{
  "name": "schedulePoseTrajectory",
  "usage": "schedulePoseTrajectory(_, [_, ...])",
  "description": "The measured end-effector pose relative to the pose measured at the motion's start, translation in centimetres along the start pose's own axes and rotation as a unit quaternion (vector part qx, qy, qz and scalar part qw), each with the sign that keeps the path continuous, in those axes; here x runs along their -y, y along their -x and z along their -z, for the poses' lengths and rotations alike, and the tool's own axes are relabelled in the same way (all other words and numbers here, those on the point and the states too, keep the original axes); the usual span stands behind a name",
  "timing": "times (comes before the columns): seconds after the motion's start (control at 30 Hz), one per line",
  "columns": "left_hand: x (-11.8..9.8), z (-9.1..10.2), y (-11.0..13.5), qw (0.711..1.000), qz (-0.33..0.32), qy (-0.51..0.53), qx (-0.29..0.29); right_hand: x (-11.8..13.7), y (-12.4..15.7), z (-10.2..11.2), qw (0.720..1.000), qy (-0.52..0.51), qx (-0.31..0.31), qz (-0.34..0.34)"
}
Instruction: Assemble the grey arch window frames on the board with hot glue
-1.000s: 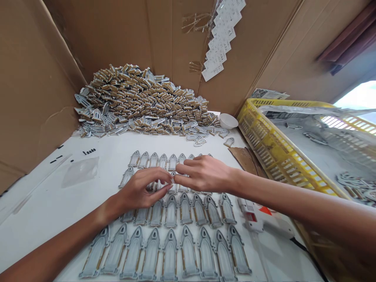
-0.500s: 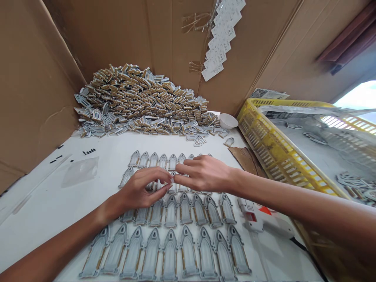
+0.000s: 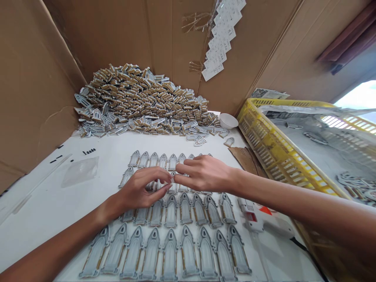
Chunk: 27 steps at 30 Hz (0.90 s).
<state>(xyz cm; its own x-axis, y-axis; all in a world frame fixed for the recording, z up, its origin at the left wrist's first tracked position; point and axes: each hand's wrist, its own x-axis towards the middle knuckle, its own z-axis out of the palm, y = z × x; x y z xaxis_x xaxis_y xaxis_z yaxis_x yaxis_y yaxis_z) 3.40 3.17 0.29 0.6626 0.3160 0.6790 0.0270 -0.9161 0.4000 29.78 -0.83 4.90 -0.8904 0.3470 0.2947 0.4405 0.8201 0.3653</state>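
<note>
Cardboard walls (image 3: 35, 90) close in the white worktop (image 3: 53, 196) at the back and left; a yellow crate (image 3: 273, 152) crowds the right edge, its far side cut off. Open room lies on the left of the worktop. A large heap of cutouts (image 3: 141, 102) fills the back corner. Nearer, grey arch-shaped pieces (image 3: 188, 250) lie flat in neat rows, each pointed at the top with a raised border. Both hands meet over the second row, hiding the pieces beneath. The left hand (image 3: 141, 190) and right hand (image 3: 205, 172) have fingertips pressed together; whether either grip pinches a piece cannot be told.
</note>
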Motion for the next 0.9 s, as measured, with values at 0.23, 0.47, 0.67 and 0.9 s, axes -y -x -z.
schedulePoseTrajectory(0.23, [-0.02,0.00,-0.02,1.000,0.000,-0.001,0.001,-0.02,0.06,-0.03,1.000,0.003,-0.002,0.000])
schedulePoseTrajectory(0.47, [-0.01,0.03,0.02,1.000,0.004,0.001,0.003,0.02,-0.04,0.00,1.000,-0.002,-0.010,0.001])
schedulePoseTrajectory(0.67, [-0.02,0.01,-0.08,1.000,0.002,0.005,0.004,-0.01,0.03,-0.02,1.000,0.002,0.004,0.001])
schedulePoseTrajectory(0.9, [0.03,-0.04,-0.02,1.000,-0.001,0.004,0.009,0.03,0.04,-0.07,1.000,0.001,0.008,-0.001])
